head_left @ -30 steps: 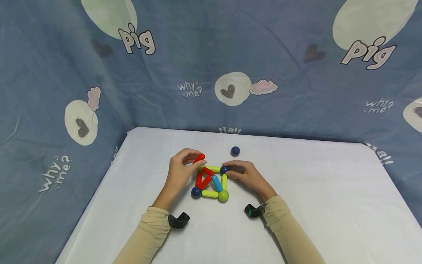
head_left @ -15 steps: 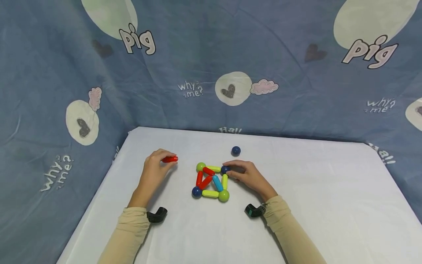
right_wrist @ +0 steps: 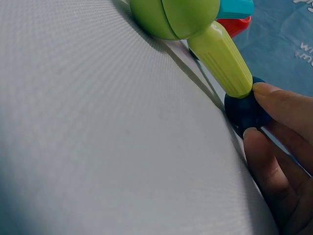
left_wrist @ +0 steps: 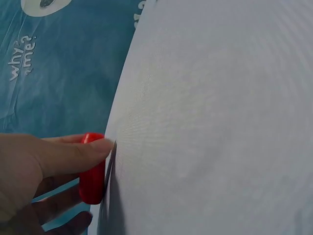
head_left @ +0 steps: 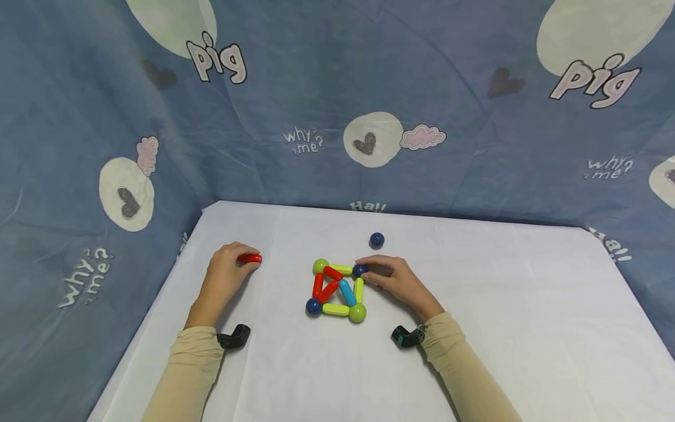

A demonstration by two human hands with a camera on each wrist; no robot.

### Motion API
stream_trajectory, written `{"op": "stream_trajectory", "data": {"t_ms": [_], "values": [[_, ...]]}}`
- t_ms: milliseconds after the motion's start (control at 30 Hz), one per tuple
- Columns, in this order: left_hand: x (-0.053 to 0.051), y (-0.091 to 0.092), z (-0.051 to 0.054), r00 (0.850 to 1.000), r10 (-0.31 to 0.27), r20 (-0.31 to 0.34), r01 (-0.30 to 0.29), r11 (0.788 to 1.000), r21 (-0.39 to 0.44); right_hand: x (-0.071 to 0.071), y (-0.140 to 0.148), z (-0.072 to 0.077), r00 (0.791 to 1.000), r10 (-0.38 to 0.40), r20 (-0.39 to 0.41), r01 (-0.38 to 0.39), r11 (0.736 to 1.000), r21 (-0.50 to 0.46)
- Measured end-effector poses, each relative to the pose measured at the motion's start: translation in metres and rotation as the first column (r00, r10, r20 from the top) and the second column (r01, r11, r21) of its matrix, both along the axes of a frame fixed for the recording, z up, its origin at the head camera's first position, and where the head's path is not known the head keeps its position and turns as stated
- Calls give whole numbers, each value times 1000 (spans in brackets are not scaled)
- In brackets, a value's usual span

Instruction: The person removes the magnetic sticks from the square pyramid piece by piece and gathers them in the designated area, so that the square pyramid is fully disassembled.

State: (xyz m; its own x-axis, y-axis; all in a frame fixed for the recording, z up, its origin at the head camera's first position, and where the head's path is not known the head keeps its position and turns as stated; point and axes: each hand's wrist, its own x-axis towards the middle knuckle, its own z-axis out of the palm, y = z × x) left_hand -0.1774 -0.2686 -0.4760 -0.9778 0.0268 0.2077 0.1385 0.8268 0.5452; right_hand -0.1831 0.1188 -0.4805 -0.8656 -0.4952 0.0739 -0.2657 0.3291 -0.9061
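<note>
At the left part of the table, the left hand (head_left: pixel 224 275) pinches a red rod (head_left: pixel 249 258); the left wrist view has this red rod (left_wrist: pixel 93 171) between thumb and fingers. The right hand (head_left: pixel 398 284) grips a dark blue ball (head_left: pixel 360 271) at the back right corner of a four-sided frame of rods and balls. In the right wrist view thumb and finger hold that blue ball (right_wrist: pixel 244 111), touching a yellow-green rod (right_wrist: pixel 222 58). Green balls (head_left: pixel 320 266) (head_left: pixel 357 313) and another blue ball (head_left: pixel 313 308) form the other corners. Red rods (head_left: pixel 328 291) and a blue rod (head_left: pixel 347 292) slant inside.
A loose dark blue ball (head_left: pixel 377 240) lies behind the frame on the white table (head_left: pixel 506 305). A patterned blue curtain (head_left: pixel 295 76) stands along the table's back and left sides. Black wrist devices (head_left: pixel 234 337) (head_left: pixel 408 337) are worn on both arms.
The left hand has moved left, away from the frame, with the red rod in its fingers. The green ball at the back left corner has come into view. The right hand has stayed on its blue ball.
</note>
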Motion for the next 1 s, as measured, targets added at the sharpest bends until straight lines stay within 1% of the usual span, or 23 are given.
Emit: {"op": "stream_trajectory", "data": {"t_ms": [133,333,567,767,867,1000], "values": [[-1,0,0,999,-27,31,26,1000,15,1,0,3,1000,-8,4,8,1000,2],[-2,-2,-1,998,-43,54,42,999,20,0,0,4,1000,-3,7,3,1000,4],[-1,-3,-1,996,-45,82,42,999,34,-1,0,3,1000,4,13,-4,1000,-1],[-1,-3,1,993,-50,103,46,998,40,-1,0,2,1000,4,18,-4,1000,-2],[0,-2,3,994,-52,100,48,998,37,-1,0,2,1000,4,21,-4,1000,-4],[2,5,9,996,-58,71,56,998,28,0,0,1,1000,6,28,-6,1000,-9]]}}
